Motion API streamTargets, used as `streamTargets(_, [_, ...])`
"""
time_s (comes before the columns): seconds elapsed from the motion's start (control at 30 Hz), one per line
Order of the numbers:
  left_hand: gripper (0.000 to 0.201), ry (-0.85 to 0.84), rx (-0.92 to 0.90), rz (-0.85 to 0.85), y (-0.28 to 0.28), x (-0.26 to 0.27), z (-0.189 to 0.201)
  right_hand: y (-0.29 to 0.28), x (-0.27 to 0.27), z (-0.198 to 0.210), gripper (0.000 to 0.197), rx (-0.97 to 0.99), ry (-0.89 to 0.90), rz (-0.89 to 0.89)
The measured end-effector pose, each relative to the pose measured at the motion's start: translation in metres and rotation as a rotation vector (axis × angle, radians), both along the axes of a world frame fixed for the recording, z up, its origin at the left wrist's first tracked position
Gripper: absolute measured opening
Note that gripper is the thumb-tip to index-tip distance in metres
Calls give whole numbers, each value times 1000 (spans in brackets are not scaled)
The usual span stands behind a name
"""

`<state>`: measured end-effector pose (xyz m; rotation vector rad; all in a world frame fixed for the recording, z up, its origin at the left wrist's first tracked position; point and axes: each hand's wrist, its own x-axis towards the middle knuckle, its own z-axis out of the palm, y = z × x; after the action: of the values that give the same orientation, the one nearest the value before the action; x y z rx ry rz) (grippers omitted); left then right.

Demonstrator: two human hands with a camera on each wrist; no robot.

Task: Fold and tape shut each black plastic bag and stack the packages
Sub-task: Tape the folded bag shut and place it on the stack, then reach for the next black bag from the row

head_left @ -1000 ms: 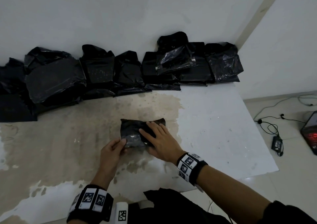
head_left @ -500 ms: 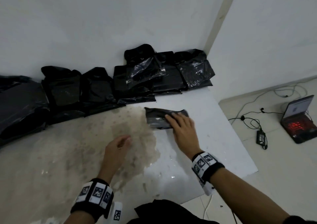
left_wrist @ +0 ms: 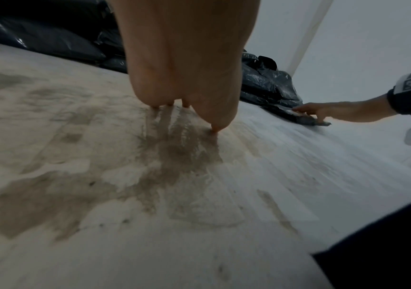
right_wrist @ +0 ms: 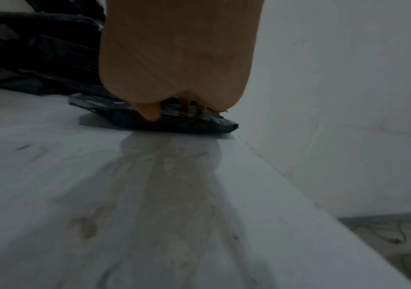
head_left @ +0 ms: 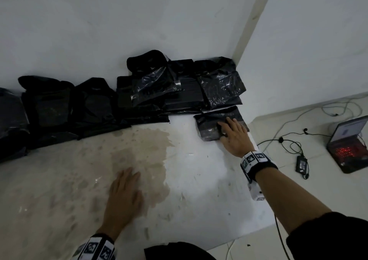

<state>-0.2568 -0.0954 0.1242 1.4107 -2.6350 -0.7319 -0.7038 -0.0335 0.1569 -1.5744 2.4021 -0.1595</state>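
A small folded black package lies flat at the table's far right, just in front of the heap of finished packages. My right hand lies on top of it with straight spread fingers, pressing it down. My left hand rests flat on the stained table top, fingers straight, holding nothing. More black bags line the wall on the left.
The table's right edge runs close beside the small package. Below it on the floor are a laptop with a red-lit keyboard, a power brick and loose cables. White walls meet in a corner behind the heap.
My right hand has slid the small package from the table's middle to the far right, up against the heap. My left hand let go of it and now lies flat on the table.
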Motion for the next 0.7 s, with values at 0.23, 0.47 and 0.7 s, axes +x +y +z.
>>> streamTargets(0.23, [63,-18,-18,38,4,-1,-7,-15,20,-18,60,-21,19,-108])
streamTargets(0.47, [55,33,-61,84,-8,-14,13,-17,26,-14,68,-21,28,-139])
streamTargets(0.7, [39,340,-52,375,-162,-136,94,-19,25,-10,76,72,19,-137])
